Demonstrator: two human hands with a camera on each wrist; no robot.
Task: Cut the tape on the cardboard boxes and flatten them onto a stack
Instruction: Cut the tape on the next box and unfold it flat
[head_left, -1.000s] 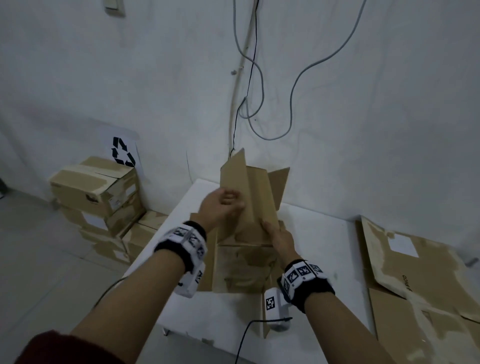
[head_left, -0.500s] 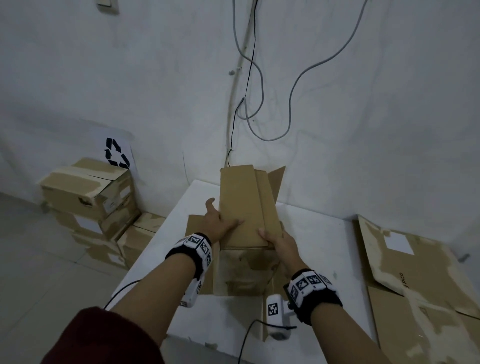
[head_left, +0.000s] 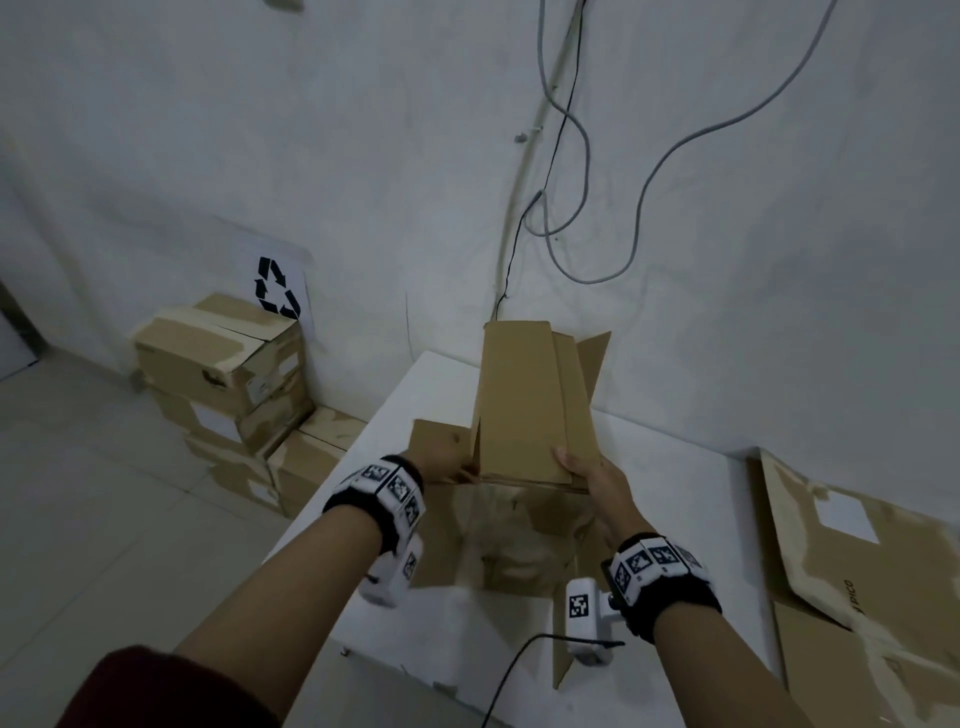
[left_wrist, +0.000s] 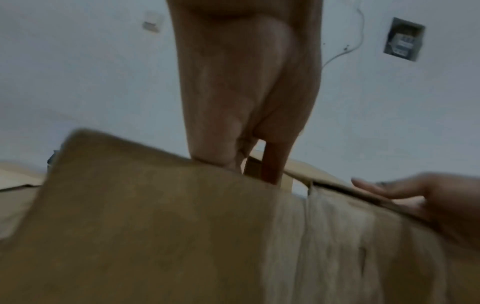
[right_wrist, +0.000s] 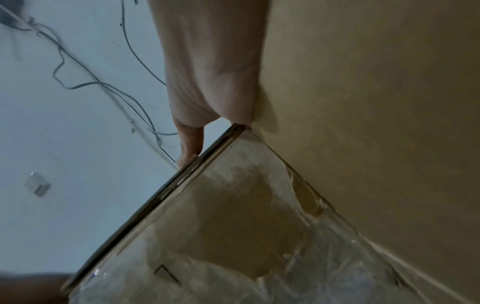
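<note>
The right hand (head_left: 597, 480) clamps the near right corner of the box (head_left: 530, 405), thumb on top and fingers beneath, while the left hand (head_left: 441, 460) holds its near left edge, fingers going down behind a flap, likely so both can press the collapsed panels flat on the counter (head_left: 675, 467); the box sits mid-counter, with the stack (head_left: 857, 561) of flattened ones at the right. The right wrist view alone shows torn tape (right_wrist: 298, 236) on the box's near face, and the head view alone shows sealed boxes (head_left: 223, 364) waiting far left.
</note>
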